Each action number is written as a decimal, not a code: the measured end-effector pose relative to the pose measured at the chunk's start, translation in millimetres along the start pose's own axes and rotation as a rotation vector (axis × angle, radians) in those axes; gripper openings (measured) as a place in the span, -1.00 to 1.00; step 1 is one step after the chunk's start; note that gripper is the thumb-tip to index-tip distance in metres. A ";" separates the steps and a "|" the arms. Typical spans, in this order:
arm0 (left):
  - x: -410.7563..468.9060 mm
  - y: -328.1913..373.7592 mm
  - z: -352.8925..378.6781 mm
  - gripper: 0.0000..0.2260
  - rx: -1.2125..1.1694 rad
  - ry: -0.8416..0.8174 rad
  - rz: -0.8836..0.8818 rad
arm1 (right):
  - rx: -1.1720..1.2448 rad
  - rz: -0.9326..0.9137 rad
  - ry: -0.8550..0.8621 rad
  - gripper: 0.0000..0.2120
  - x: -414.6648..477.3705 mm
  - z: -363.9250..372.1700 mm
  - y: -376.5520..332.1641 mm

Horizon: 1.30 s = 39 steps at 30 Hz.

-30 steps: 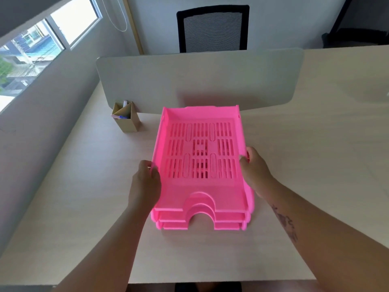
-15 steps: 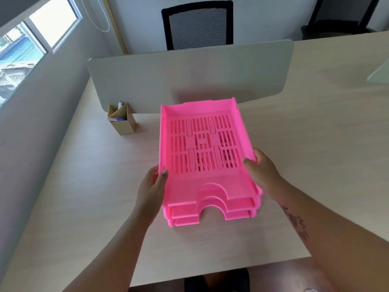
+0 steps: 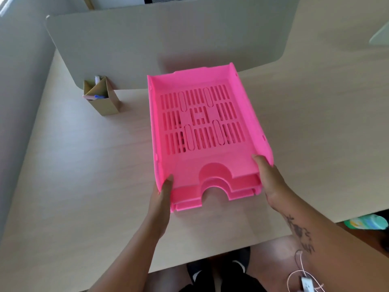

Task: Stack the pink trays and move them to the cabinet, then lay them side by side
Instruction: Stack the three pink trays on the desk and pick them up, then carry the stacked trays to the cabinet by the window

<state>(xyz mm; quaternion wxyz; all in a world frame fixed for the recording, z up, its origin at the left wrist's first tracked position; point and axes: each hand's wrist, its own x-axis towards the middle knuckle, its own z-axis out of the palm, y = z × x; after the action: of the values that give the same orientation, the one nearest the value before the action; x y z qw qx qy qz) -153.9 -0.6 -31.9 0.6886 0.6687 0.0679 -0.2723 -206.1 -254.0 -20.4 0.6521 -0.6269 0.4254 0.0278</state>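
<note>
The pink trays (image 3: 202, 131) are nested in one stack, three front lips showing at the near end, and the stack is held by both side walls near its front corners. The left hand (image 3: 161, 199) clamps the left wall, thumb on the rim and the other fingers hidden beneath; the right hand (image 3: 268, 178) grips the right wall the same way, thumb on top, the rest out of sight under the stack. Whether the stack is clear of the table (image 3: 84, 175) or resting on it cannot be told, though its near end looks slightly raised. Stacking therefore seems done; carrying the trays to the cabinet and laying them side by side remain. No cabinet is in view. Beyond the fingers, past the far end of the trays, stands a grey divider panel (image 3: 168, 39), and far left of the left hand a cardboard pen holder (image 3: 105, 100) with a few pens. The lower trays' floors are covered by the top one.
</note>
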 end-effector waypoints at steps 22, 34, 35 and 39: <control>-17.1 35.9 45.6 -0.48 -0.303 0.465 0.026 | -0.150 -0.140 -0.421 -0.59 50.0 -2.6 -81.0; -134.1 -10.3 100.4 -0.54 -0.630 0.994 0.127 | -0.393 -0.169 -0.863 -0.64 11.9 37.6 -88.0; -148.3 -14.3 100.5 -0.57 -0.650 1.043 0.137 | -0.402 -0.169 -0.903 -0.69 1.0 44.1 -83.4; -212.4 -33.0 96.6 -0.64 -0.729 1.233 0.181 | -0.460 -0.176 -1.068 -0.76 -51.1 67.0 -59.0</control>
<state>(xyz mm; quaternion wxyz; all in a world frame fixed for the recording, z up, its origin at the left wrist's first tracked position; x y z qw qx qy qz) -374.4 -31.3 45.4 0.7241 0.4315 0.4751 0.2526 -170.1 -184.8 46.6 0.6233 -0.6845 -0.0326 0.3768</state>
